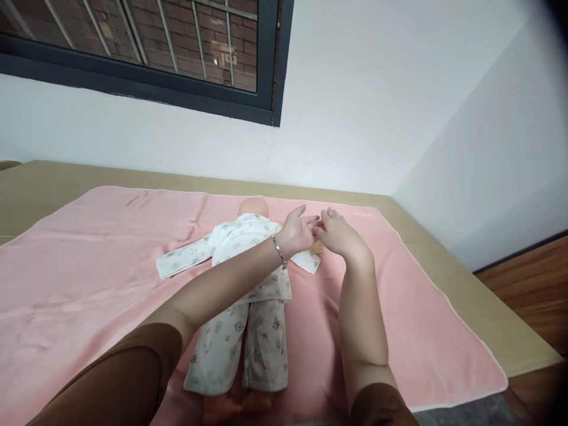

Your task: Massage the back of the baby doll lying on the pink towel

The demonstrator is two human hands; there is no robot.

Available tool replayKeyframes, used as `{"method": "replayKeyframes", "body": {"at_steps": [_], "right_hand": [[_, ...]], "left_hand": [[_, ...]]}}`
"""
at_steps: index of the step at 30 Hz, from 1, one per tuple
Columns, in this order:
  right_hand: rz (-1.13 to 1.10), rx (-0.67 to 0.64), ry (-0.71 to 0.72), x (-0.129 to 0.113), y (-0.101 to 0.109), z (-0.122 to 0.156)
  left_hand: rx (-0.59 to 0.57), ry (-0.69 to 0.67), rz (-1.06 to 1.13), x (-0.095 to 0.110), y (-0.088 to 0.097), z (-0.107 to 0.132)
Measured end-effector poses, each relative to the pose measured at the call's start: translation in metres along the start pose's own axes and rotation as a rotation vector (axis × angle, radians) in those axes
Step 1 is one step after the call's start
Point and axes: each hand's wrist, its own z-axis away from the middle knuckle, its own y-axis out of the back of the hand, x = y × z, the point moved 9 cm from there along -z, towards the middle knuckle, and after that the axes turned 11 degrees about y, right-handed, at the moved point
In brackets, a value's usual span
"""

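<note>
Head view, left hand (299,232) palm-up, right hand (341,235) bent toward it

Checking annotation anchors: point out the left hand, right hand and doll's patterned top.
Left hand (300,232): head view, palm.
Right hand (342,236): head view, back of hand.
Doll's patterned top (238,239): head view, upper torso.

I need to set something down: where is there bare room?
Bare blanket lies left of the doll, beyond its spread sleeve, and right of the right arm, up to the blanket's edge. Crowded: around the other sleeve, by the left hand and right hand.
</note>
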Motion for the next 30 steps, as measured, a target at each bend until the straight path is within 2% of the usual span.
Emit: {"method": "replayKeyframes", "body": {"at_steps": [4,7,9,11,13,15,17,23,30], "right_hand": [[0.118,-0.011,0.011,0.005,-0.003,-0.007],[0.211,-0.007,0.044,0.002,-0.003,-0.007],[0.270,0.008,0.036,-0.003,-0.004,-0.008],[0.327,0.032,-0.015,-0.007,-0.004,-0.010],[0.366,0.048,-0.082,-0.011,-0.006,-0.014],[0.370,0.049,-0.143,-0.014,-0.008,-0.017],[0.354,0.045,-0.179,-0.016,-0.009,-0.020],[0.279,0.043,-0.211,-0.004,-0.011,-0.023],[0.211,0.155,-0.256,0.013,-0.005,-0.021]], "left_hand": [[0.048,-0.013,-0.054,-0.002,0.014,0.013],[0.076,-0.027,-0.123,-0.002,0.028,0.034],[0.048,-0.001,-0.166,-0.006,0.035,0.052],[0.052,0.032,-0.211,-0.012,0.043,0.071],[0.125,0.014,-0.255,-0.011,0.057,0.092],[0.192,-0.037,-0.286,-0.005,0.068,0.113],[0.198,-0.083,-0.307,0.003,0.074,0.133],[0.161,-0.177,-0.329,0.033,0.073,0.180],[0.038,-0.135,-0.257,0.027,0.060,0.209]]}}
